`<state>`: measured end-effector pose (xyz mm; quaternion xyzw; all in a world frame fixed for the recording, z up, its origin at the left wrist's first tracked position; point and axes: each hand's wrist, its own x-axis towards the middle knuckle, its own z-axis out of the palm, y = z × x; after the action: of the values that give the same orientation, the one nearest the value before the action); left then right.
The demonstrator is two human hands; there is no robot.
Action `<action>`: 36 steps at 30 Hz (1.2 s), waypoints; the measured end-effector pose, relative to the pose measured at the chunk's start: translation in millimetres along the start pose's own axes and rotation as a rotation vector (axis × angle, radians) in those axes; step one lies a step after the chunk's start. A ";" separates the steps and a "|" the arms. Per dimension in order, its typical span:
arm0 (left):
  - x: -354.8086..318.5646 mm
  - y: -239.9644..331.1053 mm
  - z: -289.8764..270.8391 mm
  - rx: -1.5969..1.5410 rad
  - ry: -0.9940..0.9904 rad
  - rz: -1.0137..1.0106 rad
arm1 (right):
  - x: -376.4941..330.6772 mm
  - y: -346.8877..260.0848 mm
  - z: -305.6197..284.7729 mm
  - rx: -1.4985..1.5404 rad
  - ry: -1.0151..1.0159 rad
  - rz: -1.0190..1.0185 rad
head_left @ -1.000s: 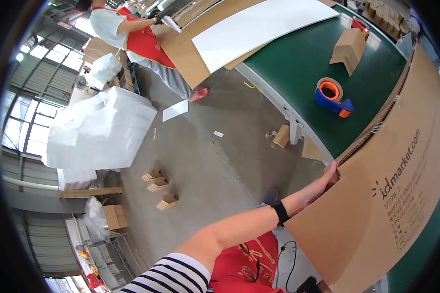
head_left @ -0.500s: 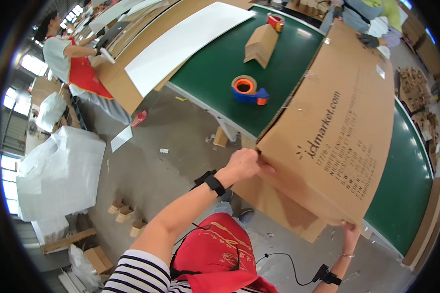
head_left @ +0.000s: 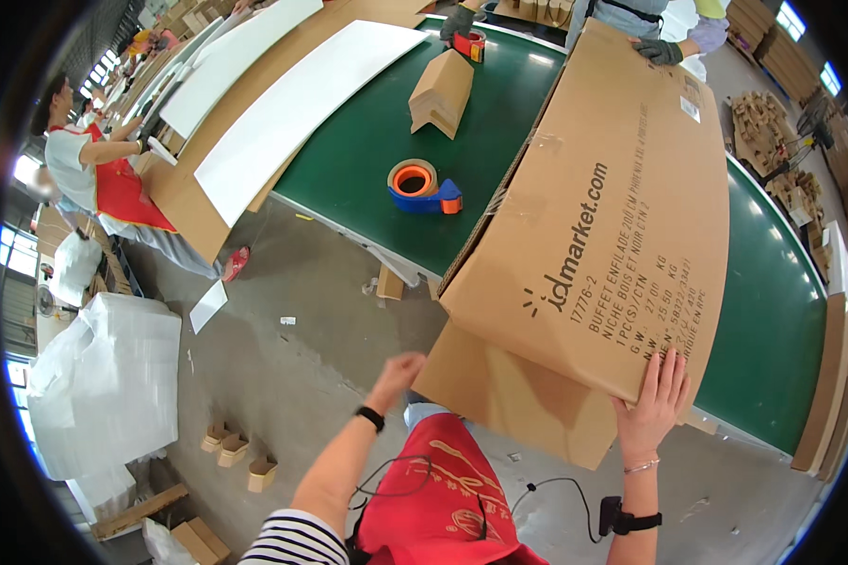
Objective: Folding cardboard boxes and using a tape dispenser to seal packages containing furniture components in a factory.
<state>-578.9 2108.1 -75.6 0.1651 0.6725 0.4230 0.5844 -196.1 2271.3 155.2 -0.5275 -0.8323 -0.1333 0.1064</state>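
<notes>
Brown cardboard forms the carton (head_left: 622, 198) lying beneath and beyond the right hand (head_left: 652, 405), whose outstretched fingers rest on its near edge. Left hand (head_left: 400, 375): fingers curled, beside the hanging flap (head_left: 518, 395); whether it grips anything, I cannot tell. Beyond it sits a blue-orange tape dispenser (head_left: 426, 198).

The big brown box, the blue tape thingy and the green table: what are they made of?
The box looks like cardboard: dull, plain brown, with a thin, stiff folded flap. The tape dispenser is probably hard plastic, given its bright, even blue and orange. The green tabletop is smooth and glossy, with light spots shining on it; maybe plastic or rubber, I can't tell.
</notes>
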 end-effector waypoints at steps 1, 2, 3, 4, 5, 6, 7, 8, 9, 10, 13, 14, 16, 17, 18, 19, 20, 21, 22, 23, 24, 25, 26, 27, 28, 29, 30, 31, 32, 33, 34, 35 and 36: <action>3.7 -37.5 6.1 -0.041 -0.109 0.054 | 1.1 -0.1 0.6 -0.007 0.025 -0.023; 7.7 -81.2 13.9 -0.082 -0.209 0.108 | 2.6 -2.9 1.5 -0.007 0.053 -0.052; 19.6 -143.6 8.5 -0.026 -0.185 0.474 | 9.3 -13.5 0.7 0.038 0.070 -0.069; 25.5 -139.8 21.0 -0.040 -0.213 0.466 | 4.2 -6.0 4.0 0.004 0.040 -0.059; 19.6 -132.1 44.3 -0.186 -0.242 0.443 | 3.1 -1.7 4.7 -0.013 0.020 -0.055; 25.9 -117.5 73.8 -0.330 -0.268 0.420 | 2.1 0.3 4.8 -0.022 0.023 -0.054; 28.8 -88.9 109.3 -0.471 -0.291 0.400 | 2.2 2.4 2.0 -0.022 -0.006 -0.043; 23.7 -69.4 142.6 -0.607 -0.302 0.383 | 3.3 0.4 0.3 -0.011 -0.032 -0.039; 10.6 -59.6 157.1 -0.743 -0.324 0.360 | 2.6 1.1 -2.6 -0.011 -0.023 -0.037; 12.0 -29.1 173.1 -0.878 -0.350 0.337 | 2.6 3.1 -5.7 0.005 -0.061 -0.030; 23.1 78.3 200.5 -1.279 -0.416 0.273 | 13.6 1.5 -23.9 0.099 -0.149 -0.019; 16.3 98.4 191.2 -1.649 -0.492 -0.021 | 14.7 -2.7 -33.8 0.172 -0.226 -0.004; 6.3 109.4 182.3 -1.528 -0.384 -0.030 | 22.7 -17.8 -52.3 0.207 -0.319 -0.056; 4.5 110.4 182.3 -1.415 -0.284 -0.054 | 27.4 -19.6 -57.0 0.225 -0.419 -0.105; 3.2 107.7 174.4 -1.538 -0.443 -0.083 | 23.9 -16.2 -40.1 0.190 -0.342 -0.141; -7.1 125.2 167.3 -1.415 -0.271 -0.204 | 26.5 -5.9 -30.4 0.192 -0.342 -0.137; -17.4 155.5 150.1 -1.397 -0.168 -0.433 | 30.3 6.8 -22.0 0.186 -0.318 -0.214; -4.7 142.2 120.4 -1.420 -0.244 -0.399 | 36.9 7.8 -18.6 0.196 -0.286 -0.310; -14.1 170.7 99.3 -1.217 0.018 -0.464 | 38.5 11.3 -22.1 0.203 -0.330 -0.286; 1.6 168.3 59.1 -1.089 -0.092 -0.327 | 41.1 10.2 -23.4 0.211 -0.328 -0.285; 19.3 160.6 27.5 -0.918 0.362 -0.123 | 41.7 8.3 -23.9 0.205 -0.339 -0.280; 20.0 199.8 14.2 -0.634 0.515 0.107 | 38.9 9.0 -23.6 0.187 -0.359 -0.257; 40.3 206.1 -11.2 -0.336 0.608 0.435 | 39.9 8.1 -24.1 0.199 -0.371 -0.255; 51.4 228.1 -23.8 0.143 0.636 0.619 | 38.3 9.1 -22.6 0.203 -0.377 -0.247; 61.9 253.9 -31.6 0.631 0.637 0.784 | 37.1 10.9 -20.8 0.189 -0.342 -0.281; 72.7 278.4 -32.5 0.916 0.612 0.901 | 37.9 13.5 -18.0 0.172 -0.307 -0.316; 83.6 298.6 -32.1 1.201 0.572 1.014 | 39.1 15.8 -15.9 0.173 -0.310 -0.309; 97.0 304.8 -40.5 1.209 0.572 1.011 | 39.3 16.2 -14.4 0.183 -0.285 -0.329; 112.8 302.0 -54.5 1.407 0.482 1.006 | 38.7 15.9 -13.6 0.195 -0.260 -0.352; 123.0 301.2 -63.1 1.598 0.379 0.995 | 38.8 15.5 -13.5 0.199 -0.263 -0.351; 127.3 309.0 -61.1 1.667 0.323 0.947 | 39.2 16.1 -15.2 0.202 -0.258 -0.340; 124.0 313.5 -61.0 1.673 0.315 0.953 | 39.3 16.6 -17.1 0.209 -0.251 -0.333; 115.8 317.9 -63.0 1.660 0.266 0.927 | 38.2 17.0 -18.9 0.214 -0.249 -0.326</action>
<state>-754.2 2354.2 89.3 0.7266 0.6864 0.0163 -0.0253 -196.1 2304.4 187.0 -0.3842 -0.9226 0.0062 0.0353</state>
